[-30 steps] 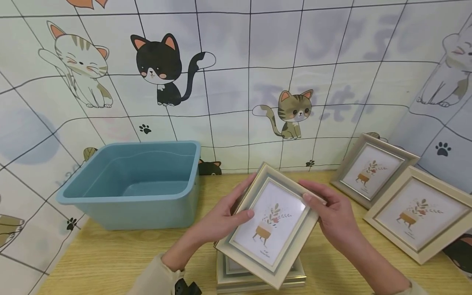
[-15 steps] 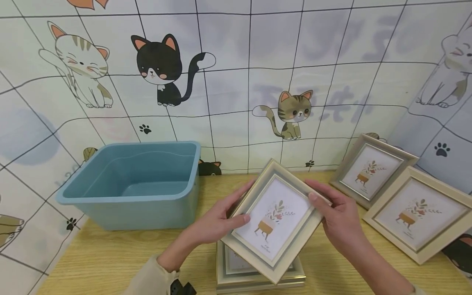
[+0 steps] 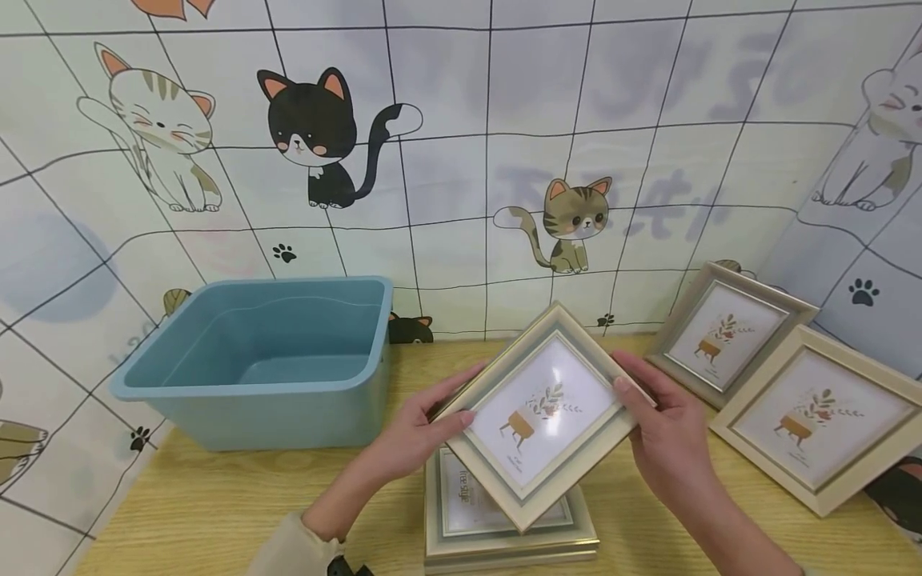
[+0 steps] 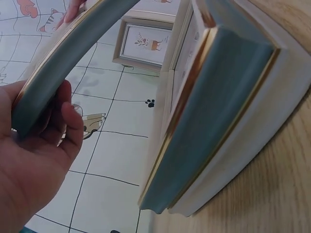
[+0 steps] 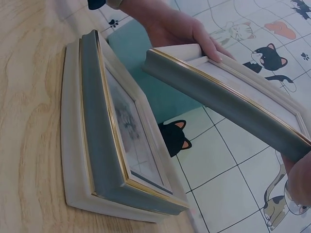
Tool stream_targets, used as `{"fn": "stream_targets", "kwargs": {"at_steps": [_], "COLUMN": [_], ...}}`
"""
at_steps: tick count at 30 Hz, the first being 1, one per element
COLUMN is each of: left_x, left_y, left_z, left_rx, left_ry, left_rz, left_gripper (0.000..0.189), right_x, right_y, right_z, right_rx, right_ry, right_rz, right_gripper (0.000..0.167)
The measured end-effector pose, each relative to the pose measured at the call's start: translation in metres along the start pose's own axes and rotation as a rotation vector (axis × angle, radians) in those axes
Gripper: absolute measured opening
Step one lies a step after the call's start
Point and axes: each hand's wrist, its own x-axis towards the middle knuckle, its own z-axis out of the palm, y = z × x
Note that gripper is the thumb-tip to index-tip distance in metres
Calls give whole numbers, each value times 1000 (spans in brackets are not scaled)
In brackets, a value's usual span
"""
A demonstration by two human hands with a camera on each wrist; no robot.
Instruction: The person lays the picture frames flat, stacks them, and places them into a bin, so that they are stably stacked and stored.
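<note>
Both hands hold up a cream and grey-blue picture frame [image 3: 542, 416] with a potted-plant print, tilted and turned diagonally. My left hand [image 3: 414, 436] grips its left edge, thumb on the front; in the left wrist view the fingers curl behind the frame's blue-grey side [image 4: 63, 68]. My right hand [image 3: 670, 424] pinches the right corner, thumb on the front. Under the held frame lies a stack of picture frames [image 3: 511, 544], whose top one shows printed lettering. In the right wrist view the stack [image 5: 104, 141] stands apart from the held frame [image 5: 223, 102].
On the left stands a blue plastic bin [image 3: 252, 416]. Two picture frames lean at the right, a greyish one [image 3: 731, 332] behind a cream one [image 3: 821, 416]. Behind the wooden table [image 3: 216, 512] rises a wall covering [image 3: 446, 176] with printed cats.
The held picture frame has turned clockwise and moved up and to the right. More of the stack's top frame shows beneath it. Both hands keep their grip.
</note>
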Motion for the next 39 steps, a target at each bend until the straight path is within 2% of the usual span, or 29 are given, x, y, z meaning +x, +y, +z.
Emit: {"fn": "stream_targets", "kwargs": {"at_steps": [4,7,12,14,18,21,26,29,33,36,39], "left_x": [-1,0,-1,-2,-3,-2,1,1,-2,-4,-5], "left_y": [-4,-6,-10,-11,-12,-13,-22,-29,-34,-39,-43], "left_z": [1,-2,-10,-13,-15,-15,-15,-16,-18,-19,-19], "left_rx": [-45,-72,-79,-79,-86,-83,-1,81,142,170,201], "left_ry": [105,200,344,375,392,410,429,418,395,370,350], "left_rz": [-3,-18,-100,-135,-179,-208,-270,-279,-275,-275,-266], "left_gripper": [53,47,39,38,39,38,33,30,28,28,27], "right_x": [-1,-4,-10,-13,-18,-24,-35,-40,-44,-47,-49], "right_y": [5,10,17,19,20,23,32,35,37,41,46], "right_z": [0,0,0,0,-3,-6,-10,-10,-13,-20,-26], "right_rx": [12,-48,-279,-376,-516,-582,-679,-702,-670,-650,-667], "right_ry": [-13,-18,-56,-82,-122,-131,-105,-100,-148,-212,-271], "right_rz": [-8,32,92,100,108,140,196,220,255,247,204], "right_gripper": [35,35,47,50,51,52,53,53,56,58,59]}}
